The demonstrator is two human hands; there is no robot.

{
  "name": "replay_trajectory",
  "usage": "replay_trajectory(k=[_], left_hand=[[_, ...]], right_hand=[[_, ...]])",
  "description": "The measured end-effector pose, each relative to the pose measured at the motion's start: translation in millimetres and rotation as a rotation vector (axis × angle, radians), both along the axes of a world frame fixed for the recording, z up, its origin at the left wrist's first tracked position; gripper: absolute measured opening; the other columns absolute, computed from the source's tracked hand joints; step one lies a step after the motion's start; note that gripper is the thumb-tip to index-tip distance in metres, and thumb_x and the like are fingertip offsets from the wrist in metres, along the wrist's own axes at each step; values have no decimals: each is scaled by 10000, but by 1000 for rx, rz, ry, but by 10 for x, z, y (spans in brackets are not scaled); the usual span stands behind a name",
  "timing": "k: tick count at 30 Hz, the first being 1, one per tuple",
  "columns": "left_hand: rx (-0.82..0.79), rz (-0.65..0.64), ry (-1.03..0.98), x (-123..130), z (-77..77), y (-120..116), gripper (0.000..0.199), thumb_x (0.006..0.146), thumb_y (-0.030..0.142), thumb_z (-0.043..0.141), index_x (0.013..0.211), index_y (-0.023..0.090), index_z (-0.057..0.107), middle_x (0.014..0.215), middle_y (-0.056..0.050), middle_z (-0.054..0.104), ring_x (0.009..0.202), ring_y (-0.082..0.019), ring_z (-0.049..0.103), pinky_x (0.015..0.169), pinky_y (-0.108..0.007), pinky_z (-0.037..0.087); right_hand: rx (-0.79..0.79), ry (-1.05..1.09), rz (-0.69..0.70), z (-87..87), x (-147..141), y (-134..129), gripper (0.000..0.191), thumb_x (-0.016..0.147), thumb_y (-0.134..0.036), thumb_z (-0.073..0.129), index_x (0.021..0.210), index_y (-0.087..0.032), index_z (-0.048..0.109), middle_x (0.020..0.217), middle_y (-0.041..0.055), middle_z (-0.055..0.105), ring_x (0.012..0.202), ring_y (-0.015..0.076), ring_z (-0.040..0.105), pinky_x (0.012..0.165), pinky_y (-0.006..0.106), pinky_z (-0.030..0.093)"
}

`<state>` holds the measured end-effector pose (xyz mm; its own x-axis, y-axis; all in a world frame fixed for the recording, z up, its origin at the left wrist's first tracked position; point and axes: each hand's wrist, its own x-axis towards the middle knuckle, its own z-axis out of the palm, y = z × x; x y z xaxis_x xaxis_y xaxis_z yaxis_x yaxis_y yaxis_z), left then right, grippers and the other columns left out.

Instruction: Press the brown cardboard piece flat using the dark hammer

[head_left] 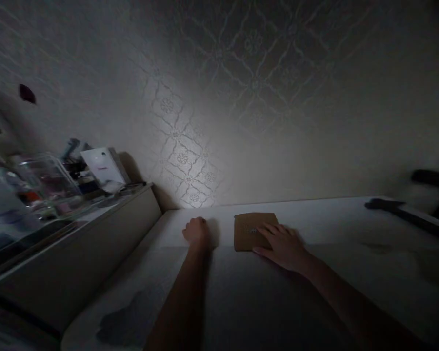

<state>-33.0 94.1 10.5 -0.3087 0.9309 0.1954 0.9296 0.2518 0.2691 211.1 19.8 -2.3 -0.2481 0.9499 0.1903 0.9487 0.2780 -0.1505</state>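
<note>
Pale tabletop (pixel 332 226), brown packet (pixel 243 236) under right hand (pixel 286 247)

The head view looked out from the person's own head, above the near side of the white surface (pixel 234 297). It faced forward and down, toward the patterned wall (pixel 270 131) that filled its upper half. The left hand (pixel 195 231) and right hand (pixel 285 247) lay about arm's reach away, with the cluttered shelf (pixel 95 246) slanting in at left.

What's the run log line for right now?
Left hand: curled on white tabletop | right hand: spread over cardboard piece | white box: on left shelf
</note>
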Motion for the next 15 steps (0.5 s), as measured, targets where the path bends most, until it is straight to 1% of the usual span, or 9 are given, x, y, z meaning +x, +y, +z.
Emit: replay_trajectory(k=[2,5,7,9,11,13,15], left_hand=[[21,14,10,-14,11,-8,273,845,263,465,1027,199,658,1076,-125,631,992,-253,591,795,-322,450],[75,13,11,56,66,-28,311,846,207,458,1107,222,626,1129,-108,604,1024,-249,571,813,-328,447],[99,-62,-11,150,100,-40,306,839,205,477,1103,230,628,1126,-88,609,1017,-233,572,826,-319,447],[120,-223,-76,267,116,-58,295,840,206,482,1091,219,637,1103,-68,625,960,-192,592,833,-283,447],[112,-444,-159,397,117,-97,286,841,220,488,1075,192,648,1067,-61,646,875,-158,610,823,-247,450],[73,-630,-196,527,112,-158,287,831,251,505,1062,180,659,1040,-61,659,838,-153,613,807,-236,456],[37,-767,-186,640,107,-226,292,818,255,517,1063,194,664,1019,-55,670,851,-159,613,802,-233,458]], right_hand=[[1,-3,2,4,-1,-4,669,811,-647,363,1316,-221,467,1398,100,399,1236,324,379,973,503,289],[2,-4,1,0,-3,0,676,808,-653,362,1310,-215,476,1393,108,404,1241,325,374,978,495,285],[2,-2,-1,-10,-4,6,673,807,-653,363,1310,-220,475,1394,108,403,1242,323,374,978,491,287],[5,1,1,-18,-6,11,676,806,-655,360,1317,-225,466,1398,104,399,1242,323,373,976,494,287],[4,-1,6,-20,-7,13,678,808,-653,354,1323,-223,458,1401,102,395,1241,324,372,972,505,286],[-1,-5,2,-17,-7,11,678,808,-649,357,1327,-223,450,1408,100,385,1242,327,368,963,514,291],[-6,-7,-3,-12,-8,9,681,809,-646,356,1330,-216,447,1413,103,376,1246,328,362,965,516,288]])
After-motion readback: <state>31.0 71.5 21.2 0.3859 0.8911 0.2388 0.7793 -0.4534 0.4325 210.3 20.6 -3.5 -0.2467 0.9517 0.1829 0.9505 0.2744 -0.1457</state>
